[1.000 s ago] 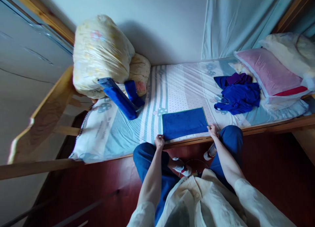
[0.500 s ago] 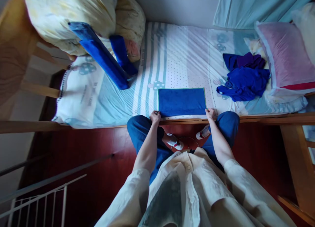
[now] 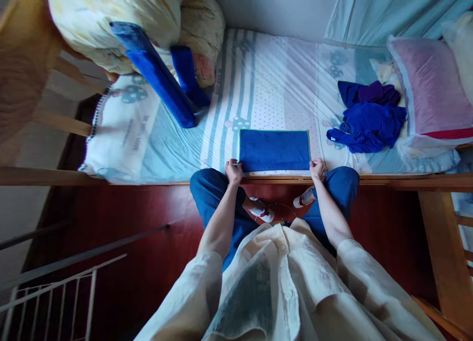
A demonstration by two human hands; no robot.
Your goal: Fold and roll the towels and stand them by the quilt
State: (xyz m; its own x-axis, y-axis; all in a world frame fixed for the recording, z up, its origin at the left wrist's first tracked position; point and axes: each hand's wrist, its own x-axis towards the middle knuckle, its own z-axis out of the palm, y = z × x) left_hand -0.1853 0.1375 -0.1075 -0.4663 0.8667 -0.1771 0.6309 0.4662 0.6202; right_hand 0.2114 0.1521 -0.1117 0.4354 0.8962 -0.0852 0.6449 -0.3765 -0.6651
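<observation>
A blue towel (image 3: 274,151) with green edging lies flat as a neat rectangle along the near edge of the bed. At its left edge, close to the near corner, my left hand (image 3: 233,173) is closed with fingers pinched on the fabric. On the opposite side my right hand (image 3: 317,169) has its fingertips pinched at the right edge, also by the near corner. Farther right lies a crumpled heap of blue cloth (image 3: 373,126) with a purple cloth (image 3: 379,91) behind it.
Long blue folded cloths (image 3: 160,82) lean on a pale yellow bundle (image 3: 118,28) at the left. A pink pillow (image 3: 430,85) stands at the right end of the bed. The wooden bed rail (image 3: 373,182) runs before my knees; a white metal rack (image 3: 74,296) is at lower left.
Both hands have shifted slightly forward along the towel's side edges, the left one more. The towel stays flat in place; the view has moved a little.
</observation>
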